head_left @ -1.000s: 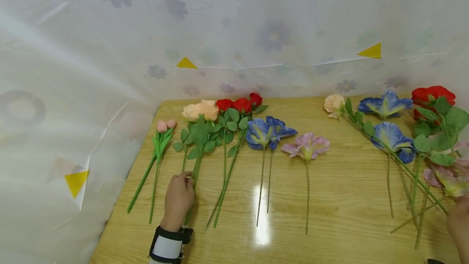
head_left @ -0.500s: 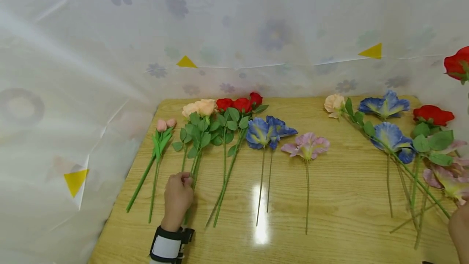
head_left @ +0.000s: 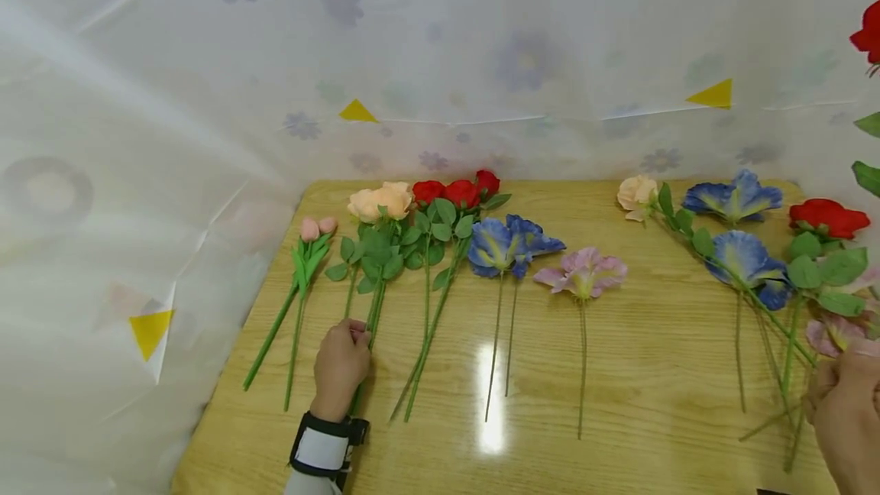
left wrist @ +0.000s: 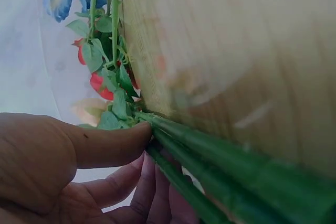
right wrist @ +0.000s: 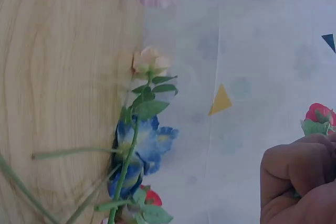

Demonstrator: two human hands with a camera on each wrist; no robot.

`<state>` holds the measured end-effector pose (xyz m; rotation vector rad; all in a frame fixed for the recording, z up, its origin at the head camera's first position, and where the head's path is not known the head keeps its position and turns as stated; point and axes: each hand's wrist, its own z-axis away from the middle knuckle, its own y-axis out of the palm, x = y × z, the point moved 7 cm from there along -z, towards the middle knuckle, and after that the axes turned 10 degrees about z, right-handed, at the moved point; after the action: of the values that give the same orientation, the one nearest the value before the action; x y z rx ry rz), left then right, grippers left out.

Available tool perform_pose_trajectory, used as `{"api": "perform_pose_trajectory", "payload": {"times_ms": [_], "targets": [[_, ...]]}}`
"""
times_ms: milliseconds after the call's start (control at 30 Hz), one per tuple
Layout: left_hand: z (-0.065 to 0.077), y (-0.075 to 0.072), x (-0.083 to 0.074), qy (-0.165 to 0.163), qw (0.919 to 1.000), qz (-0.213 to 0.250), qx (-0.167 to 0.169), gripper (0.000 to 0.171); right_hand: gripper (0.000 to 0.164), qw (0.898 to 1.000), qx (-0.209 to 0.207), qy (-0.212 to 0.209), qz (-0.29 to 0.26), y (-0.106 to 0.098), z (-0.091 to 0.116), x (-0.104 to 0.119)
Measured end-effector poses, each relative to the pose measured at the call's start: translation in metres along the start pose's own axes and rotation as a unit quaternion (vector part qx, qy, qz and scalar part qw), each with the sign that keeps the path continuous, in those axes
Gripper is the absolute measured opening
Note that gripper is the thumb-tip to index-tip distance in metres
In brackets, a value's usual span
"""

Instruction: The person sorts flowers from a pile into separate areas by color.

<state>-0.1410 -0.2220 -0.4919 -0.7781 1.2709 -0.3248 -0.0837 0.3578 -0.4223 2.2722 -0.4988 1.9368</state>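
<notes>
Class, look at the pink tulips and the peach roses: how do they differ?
The pink tulips have small, closed heads; the peach roses have wide, ruffled ones.
The pink tulips carry long, pointed leaves; the peach roses carry broad, oval leaves.
The left hand grips stems of the peach roses; neither hand touches the pink tulips.
Both have green stems.
</notes>
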Motion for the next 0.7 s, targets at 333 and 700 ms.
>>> {"api": "perform_pose_trajectory", "payload": {"times_ms": [333, 700], "targets": [[0.000, 0.001, -0.004, 0.025, 0.9996, 0.010, 0.011, 0.014, 0.039, 0.991, 0.114, -0.075, 0.014, 0.041, 0.017, 0.022], [0.005, -0.004, -0.022, 0.062, 0.9980, -0.012, 0.003, 0.029, 0.039, 0.974, 0.189, -0.085, -0.088, 0.097, 0.035, 0.034]]}}
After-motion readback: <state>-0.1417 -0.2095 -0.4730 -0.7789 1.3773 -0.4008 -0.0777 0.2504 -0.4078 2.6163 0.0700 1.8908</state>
